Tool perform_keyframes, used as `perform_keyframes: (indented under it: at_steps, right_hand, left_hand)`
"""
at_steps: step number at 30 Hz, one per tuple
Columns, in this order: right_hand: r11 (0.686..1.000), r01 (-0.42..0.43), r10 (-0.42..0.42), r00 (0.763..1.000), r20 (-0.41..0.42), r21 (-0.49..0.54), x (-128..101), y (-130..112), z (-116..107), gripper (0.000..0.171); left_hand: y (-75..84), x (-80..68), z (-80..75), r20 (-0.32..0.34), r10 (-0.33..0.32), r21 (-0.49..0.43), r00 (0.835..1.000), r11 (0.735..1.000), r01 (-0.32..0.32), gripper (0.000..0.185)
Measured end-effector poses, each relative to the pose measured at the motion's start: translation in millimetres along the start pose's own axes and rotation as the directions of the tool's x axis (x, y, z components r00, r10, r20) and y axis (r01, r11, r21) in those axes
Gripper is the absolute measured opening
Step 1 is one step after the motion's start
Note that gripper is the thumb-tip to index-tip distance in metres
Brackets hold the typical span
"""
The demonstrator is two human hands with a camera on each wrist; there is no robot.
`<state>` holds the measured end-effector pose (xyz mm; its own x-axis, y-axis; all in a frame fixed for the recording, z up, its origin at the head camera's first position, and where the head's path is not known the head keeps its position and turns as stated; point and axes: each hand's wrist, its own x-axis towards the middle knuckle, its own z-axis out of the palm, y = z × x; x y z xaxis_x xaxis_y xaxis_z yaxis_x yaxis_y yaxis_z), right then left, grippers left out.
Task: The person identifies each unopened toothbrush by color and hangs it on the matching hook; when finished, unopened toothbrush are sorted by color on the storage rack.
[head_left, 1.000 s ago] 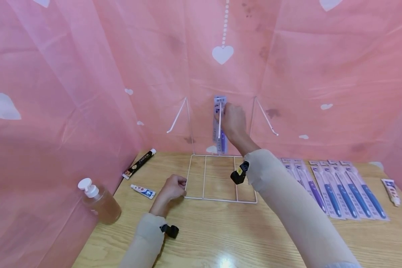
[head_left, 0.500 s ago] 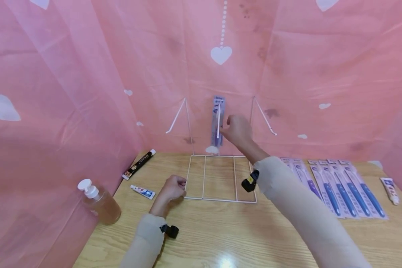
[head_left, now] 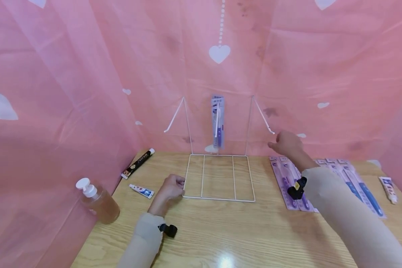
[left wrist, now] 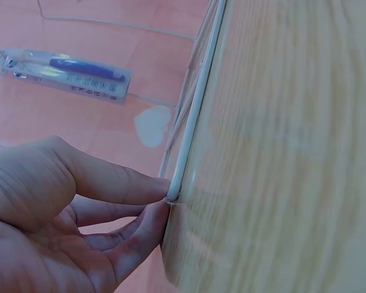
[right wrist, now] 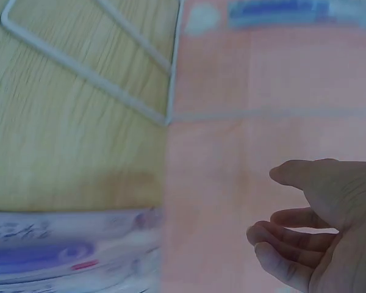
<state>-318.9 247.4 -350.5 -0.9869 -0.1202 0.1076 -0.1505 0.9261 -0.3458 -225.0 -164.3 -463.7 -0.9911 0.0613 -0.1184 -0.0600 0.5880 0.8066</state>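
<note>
A white wire rack (head_left: 217, 200) stands on the table, with bare hooks at left and right. From its middle hook hangs a packaged purple toothbrush (head_left: 219, 136), also visible as a packaged toothbrush (left wrist: 79, 73) in the left wrist view. My left hand (head_left: 172, 187) pinches the rack's front left corner between thumb and fingers, as the wire (left wrist: 182, 165) in the left wrist view shows. My right hand (head_left: 288, 143) holds nothing. Its fingers (right wrist: 290, 247) are loosely bent, in the air right of the rack, above packaged purple toothbrushes (head_left: 289, 186) on the table.
Packaged blue toothbrushes (head_left: 366, 191) lie farther right, partly behind the right sleeve. A small toothpaste tube (head_left: 388, 190) is at the far right. On the left are a black toothpaste tube (head_left: 138, 163), a small white tube (head_left: 141, 191) and a pump bottle (head_left: 102, 206). Pink cloth (head_left: 154, 56) hangs behind.
My right hand has let go of the toothbrush on the middle hook and moved right, over the toothbrushes on the table. My left hand stays at the rack's corner.
</note>
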Motion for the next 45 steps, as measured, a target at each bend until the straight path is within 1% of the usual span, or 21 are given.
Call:
perform_keyframes:
  at_steps: [4,6,8,10,14,16,21,23,25,29,32,35,39,42,45]
  right_hand:
    - [0.999,-0.047,0.047,0.999,0.018,0.013,-3,28,15,0.039]
    - [0.998,-0.066,0.065,0.997,0.033,0.005,-5,36,25,0.035]
    - [0.997,-0.073,0.073,0.997,0.029,0.009,-6,43,34,0.028]
    - [0.996,-0.083,0.082,0.996,0.025,0.033,-7,46,43,0.026]
    - [0.991,-0.127,0.125,0.991,0.049,0.041,-9,49,54,0.027]
    - [0.990,-0.141,0.140,0.988,0.067,0.018,-10,49,58,0.025]
    - [0.992,-0.125,0.124,0.991,0.055,0.011,-12,52,63,0.019]
    - [0.992,-0.128,0.127,0.990,0.065,0.010,-12,53,64,0.017]
    - [0.991,-0.136,0.135,0.988,0.077,0.010,-13,53,65,0.017]
    - [0.990,-0.144,0.143,0.984,0.108,-0.004,-14,51,65,0.019]
    - [0.991,-0.133,0.133,0.985,0.111,-0.011,-15,47,59,0.017]
    - [0.996,-0.089,0.090,0.993,0.077,-0.019,-16,41,50,0.016]
    - [0.999,-0.019,0.019,1.000,0.002,-0.045,-15,27,33,0.016]
    - [0.999,0.025,-0.027,0.998,-0.048,-0.048,-17,12,22,0.019]
    - [0.995,0.086,-0.092,0.989,-0.118,-0.052,-22,-7,14,0.025]
  left_hand:
    - [-0.5,-1.3,-1.2,0.002,-0.021,-0.001,1.000,1.000,0.021,0.055]
    - [-0.9,-1.9,-1.4,0.005,-0.029,-0.002,1.000,1.000,0.029,0.055]
    - [-1.1,-2.6,-1.5,0.007,-0.026,-0.005,1.000,1.000,0.026,0.056]
    - [-1.2,-3.1,-1.2,0.008,-0.015,-0.007,1.000,1.000,0.016,0.055]
    - [-0.4,-4.2,0.3,0.012,0.014,-0.004,1.000,1.000,-0.014,0.055]
    - [-0.1,-4.4,0.9,0.015,0.016,-0.001,1.000,1.000,-0.016,0.055]
    - [0.3,-2.6,1.2,0.023,-0.014,-0.003,1.000,1.000,0.014,0.054]
    - [0.6,-1.9,1.2,0.018,-0.018,-0.001,1.000,1.000,0.018,0.054]
    - [0.6,-1.4,1.1,0.012,-0.005,0.004,1.000,1.000,0.005,0.053]
    - [-1.3,-1.4,1.5,0.009,-0.003,-0.004,1.000,1.000,0.003,0.053]
    - [-1.9,-1.8,2.7,0.007,0.001,-0.013,1.000,1.000,-0.001,0.054]
    - [-2.2,-2.5,3.8,0.006,0.007,-0.011,1.000,1.000,-0.007,0.055]
    - [-1.2,-3.8,3.7,0.003,-0.001,-0.004,1.000,1.000,0.002,0.057]
    - [0.0,-4.3,3.1,0.002,-0.002,0.002,1.000,1.000,0.002,0.056]
    - [0.9,-4.2,2.8,-0.002,-0.004,-0.002,1.000,1.000,0.004,0.055]
